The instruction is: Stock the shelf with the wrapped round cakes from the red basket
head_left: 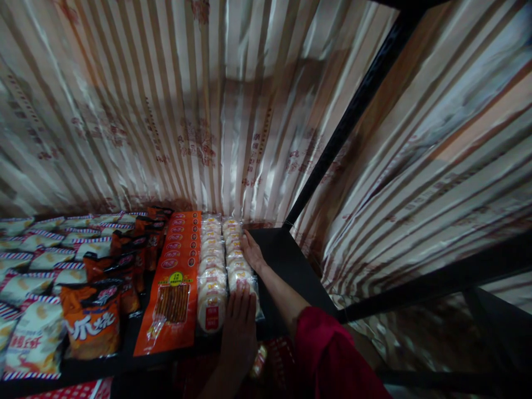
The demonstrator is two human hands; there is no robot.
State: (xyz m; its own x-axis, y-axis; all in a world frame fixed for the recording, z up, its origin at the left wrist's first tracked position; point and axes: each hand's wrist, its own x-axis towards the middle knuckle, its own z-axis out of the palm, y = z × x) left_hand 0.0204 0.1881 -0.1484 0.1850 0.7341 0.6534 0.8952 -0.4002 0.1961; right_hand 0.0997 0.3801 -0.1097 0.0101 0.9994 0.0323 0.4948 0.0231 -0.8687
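Two rows of round white biscuits in clear packs with red labels stand on a black shelf. My left hand [239, 327] lies against the front of the right-hand row of biscuit packs [239, 271], fingers stretched out and close together. Farther back, my right hand [252, 253] reaches along that row's right side, its fingers extended by the rear packs. Part of the front pack is hidden behind my left fingers. The other row of biscuit packs [211, 288] stands just to the left, touching or nearly touching it.
Left of the biscuits are flat orange stick-snack packs [172, 277], puffed orange-and-black bags [91, 321] and white striped bags [35, 338]. Bare black shelf [278, 260] shows on the right. A black post [344, 122] slants up from the corner, before pleated printed sheeting [166, 100].
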